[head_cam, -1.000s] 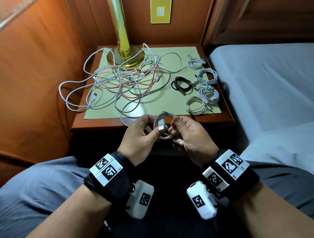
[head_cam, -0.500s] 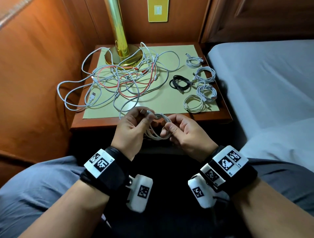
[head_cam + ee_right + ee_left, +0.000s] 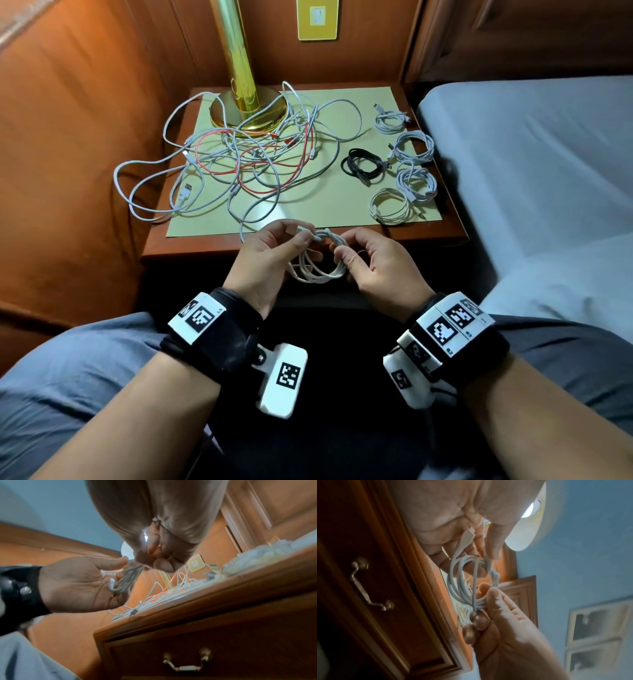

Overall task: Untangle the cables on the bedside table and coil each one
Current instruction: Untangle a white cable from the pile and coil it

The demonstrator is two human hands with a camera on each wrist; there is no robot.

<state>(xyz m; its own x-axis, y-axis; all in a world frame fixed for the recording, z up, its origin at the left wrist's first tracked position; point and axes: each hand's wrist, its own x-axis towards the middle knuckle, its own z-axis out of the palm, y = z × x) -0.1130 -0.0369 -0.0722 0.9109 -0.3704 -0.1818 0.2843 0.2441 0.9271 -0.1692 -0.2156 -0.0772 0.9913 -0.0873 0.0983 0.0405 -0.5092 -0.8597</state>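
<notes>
Down in the head view, both hands meet just in front of the bedside table (image 3: 191,246), off its near edge. The left hand (image 3: 265,255) curls its fingers around one side of a white coiled cable (image 3: 317,269) and pinches the loose end near a plug at the top of the coil. The right hand (image 3: 371,262) pinches the opposite side of the same coil between thumb and forefinger. On the table, a tangle of white and red cables (image 3: 253,161) sprawls over the left half of a pale green mat (image 3: 308,209), spilling past the table's left edge and wrapping around the base of a brass lamp (image 3: 245,102) at the far edge. Along the right edge lie four white finished coils (image 3: 409,154), with a black coil (image 3: 363,163) just beside them toward the middle.

From the left wrist, the left hand (image 3: 453,520) has its thumb and fingers bent around the top of the white coiled cable (image 3: 462,582), a plug lying against the palm. The right hand (image 3: 501,622) pinches the bottom of the coil, one strand running straight across the loop. A drawer handle (image 3: 370,584) shows on the table front.

From the right wrist, the right hand (image 3: 159,536) grips the cable strands from above; the left hand (image 3: 80,584) holds them with fingers curled, the palm facing the camera. The tangle (image 3: 163,593) rests on the tabletop behind.
</notes>
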